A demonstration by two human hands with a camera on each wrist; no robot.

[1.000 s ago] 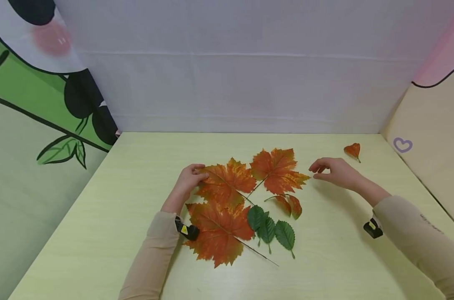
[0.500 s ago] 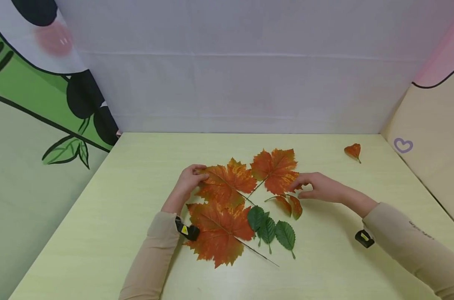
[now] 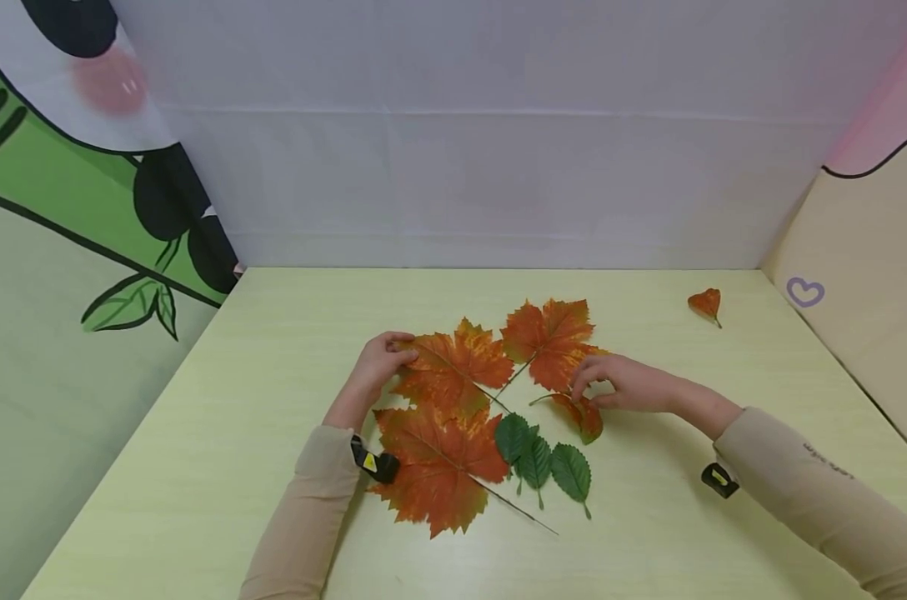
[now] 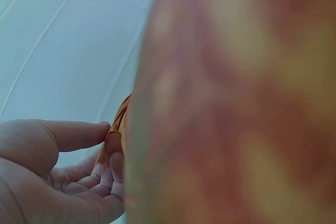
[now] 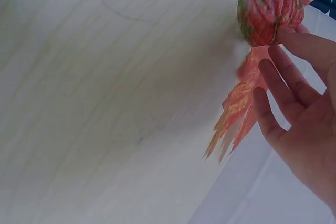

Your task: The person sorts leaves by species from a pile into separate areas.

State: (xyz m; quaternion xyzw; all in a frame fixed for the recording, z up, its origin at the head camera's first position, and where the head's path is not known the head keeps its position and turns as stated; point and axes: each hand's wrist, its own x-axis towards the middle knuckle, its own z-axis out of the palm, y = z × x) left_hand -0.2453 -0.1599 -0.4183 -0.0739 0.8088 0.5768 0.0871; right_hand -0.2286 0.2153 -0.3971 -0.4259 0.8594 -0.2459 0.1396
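My left hand [image 3: 376, 364] pinches the outer tip of an orange maple leaf [image 3: 457, 362] between thumb and fingers. In the left wrist view a large blurred leaf [image 4: 231, 98] hides part of that hand [image 4: 68, 177]. My right hand [image 3: 629, 383] holds one of the small red-orange leaves [image 3: 583, 421], its thumb against the leaf's edge in the right wrist view, where the small leaf [image 5: 270, 9] shows red with green. Behind that hand lies another orange maple leaf [image 3: 551, 337]. A third maple leaf [image 3: 434, 467] lies nearer, below the left hand.
Several small green leaves [image 3: 570, 471] lie right of the nearest maple leaf, partly overlapping. One small orange leaf [image 3: 705, 305] lies apart at the far right of the pale table [image 3: 198, 467]. A grey-white cloth wall [image 3: 498, 183] stands behind, with printed side panels [image 3: 859, 250].
My right hand has moved left and toward the viewer, from beside the far maple leaf to the small red-orange leaves, and has taken hold of one. The left hand stays in place.
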